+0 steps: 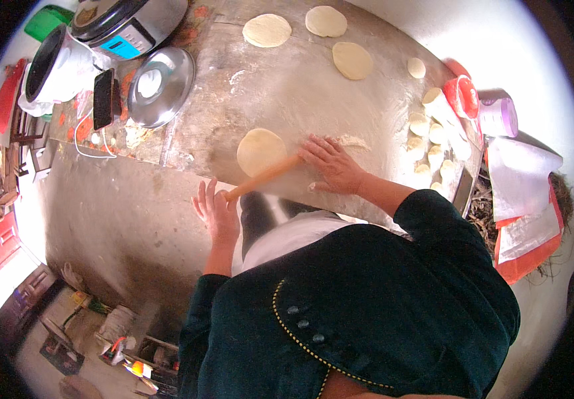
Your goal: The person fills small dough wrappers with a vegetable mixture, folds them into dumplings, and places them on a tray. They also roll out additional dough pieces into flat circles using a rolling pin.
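A wooden rolling pin (265, 175) slants across the near edge of a floured table (287, 99). My left hand (218, 212) is at its lower left end, the fingers stretched out past the tip. Over the other end lies my right hand (331, 167), palm down, its fingers extended across the wood. Between the hands, a thin round of dough (259, 148) lies flat, its near edge meeting the pin. A ridge of loose flour (354, 142) is just beyond my right hand.
Three flattened rounds (267, 31) lie at the far side. Several small dough pieces (435, 154) sit at right near a red container (461, 95). At left are a metal lid (161, 87), a phone (104, 99) with a white cable, and an electric cooker (130, 30).
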Tool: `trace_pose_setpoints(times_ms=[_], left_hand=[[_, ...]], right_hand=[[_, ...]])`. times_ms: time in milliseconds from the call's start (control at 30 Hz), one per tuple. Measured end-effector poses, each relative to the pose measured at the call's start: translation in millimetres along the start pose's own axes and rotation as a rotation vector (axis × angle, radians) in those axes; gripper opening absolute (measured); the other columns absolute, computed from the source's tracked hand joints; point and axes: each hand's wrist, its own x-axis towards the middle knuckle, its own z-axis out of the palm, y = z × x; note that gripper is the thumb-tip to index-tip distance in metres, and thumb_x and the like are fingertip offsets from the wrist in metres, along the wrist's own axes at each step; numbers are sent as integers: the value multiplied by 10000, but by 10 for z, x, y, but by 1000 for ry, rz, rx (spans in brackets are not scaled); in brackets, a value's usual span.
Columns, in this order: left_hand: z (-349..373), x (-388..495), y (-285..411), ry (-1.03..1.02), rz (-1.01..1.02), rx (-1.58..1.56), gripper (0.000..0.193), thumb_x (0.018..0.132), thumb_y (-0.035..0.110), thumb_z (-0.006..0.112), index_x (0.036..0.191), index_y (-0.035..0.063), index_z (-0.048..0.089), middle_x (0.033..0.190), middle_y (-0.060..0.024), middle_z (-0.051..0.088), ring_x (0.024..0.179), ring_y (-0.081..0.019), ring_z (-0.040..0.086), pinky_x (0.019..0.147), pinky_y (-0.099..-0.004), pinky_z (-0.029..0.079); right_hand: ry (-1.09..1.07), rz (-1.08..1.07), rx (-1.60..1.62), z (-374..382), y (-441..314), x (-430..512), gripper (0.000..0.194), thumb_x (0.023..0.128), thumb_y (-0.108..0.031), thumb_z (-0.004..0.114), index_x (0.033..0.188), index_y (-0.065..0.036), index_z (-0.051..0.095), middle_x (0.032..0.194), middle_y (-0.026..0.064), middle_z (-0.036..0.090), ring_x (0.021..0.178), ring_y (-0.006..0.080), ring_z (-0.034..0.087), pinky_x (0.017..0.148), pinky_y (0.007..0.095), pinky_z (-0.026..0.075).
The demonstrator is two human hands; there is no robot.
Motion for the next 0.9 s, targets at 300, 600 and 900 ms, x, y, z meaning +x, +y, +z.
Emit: trace_pose_setpoints(times_ms=[300,600,900], left_hand=[[-61,-117,-231,107,-167,-20,577,887,345,567,1378,96,394,1512,-160,228,1418,-370,139,1112,-570,112],[-291,705,-559,83,-152,196,761,875,571,509,1484,204,237,1540,-180,115,1430,-375,73,1109,-593,101],[-307,311,-460,-105,-162,128,273,825,255,669,1073,164,600,1483,-61,303,1412,-320,183,1122,-577,99]], right_hand=[[115,-70,-151,-31,-48,1062,812,798,-578,578,1431,-136,327,1485,174,280,1405,356,193,1101,552,203],[287,81,-126,-95,-34,2057,795,844,-662,453,1447,-164,306,1495,199,259,1403,381,186,1093,569,198],[42,70,-49,-64,-251,1069,809,844,-572,536,1450,-104,276,1506,195,236,1414,383,157,1132,510,161]])
